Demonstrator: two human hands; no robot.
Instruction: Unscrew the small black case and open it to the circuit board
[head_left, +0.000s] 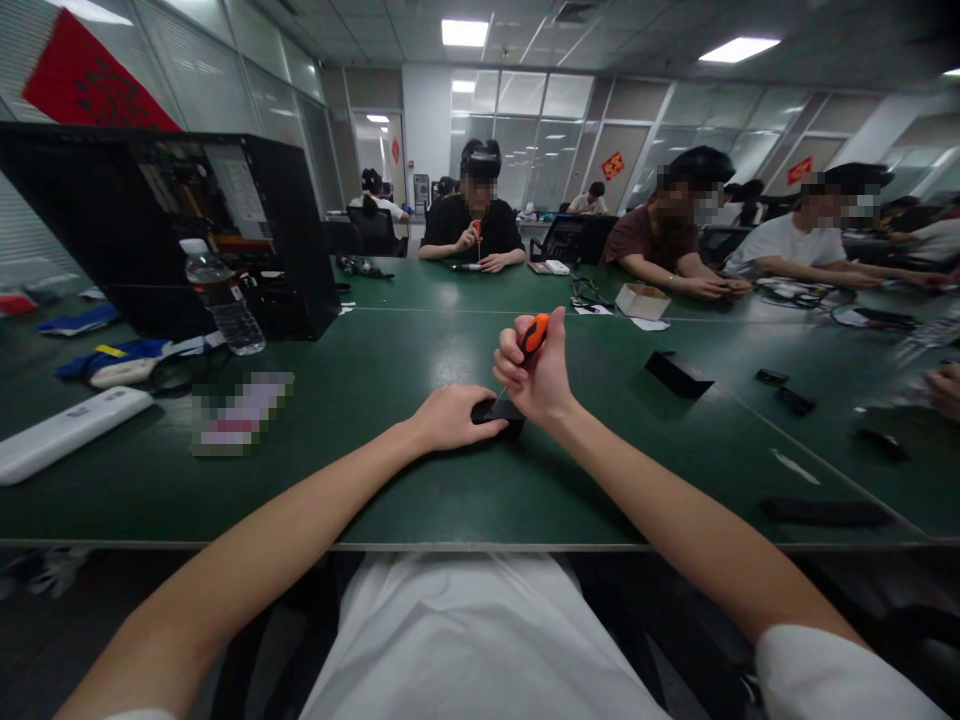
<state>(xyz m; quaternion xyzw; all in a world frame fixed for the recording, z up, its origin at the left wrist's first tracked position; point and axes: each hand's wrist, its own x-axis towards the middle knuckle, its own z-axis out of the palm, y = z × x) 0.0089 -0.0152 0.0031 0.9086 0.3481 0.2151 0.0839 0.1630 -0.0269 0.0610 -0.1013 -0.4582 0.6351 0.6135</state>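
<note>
My right hand is closed round the orange and black handle of a screwdriver, held at a slant with the thumb up along it. Its thin shaft runs down and left to a small black box-like part on the green table. My left hand grips that part from the left, thumb in front and fingers behind. The screwdriver's tip meets the top of the part, but what it touches there is too small to make out.
At left are an open computer case, a water bottle, a long white device and blue-white gloves. To the right lie a black bracket-like piece, small black parts and a small open box. Other people sit across the green table.
</note>
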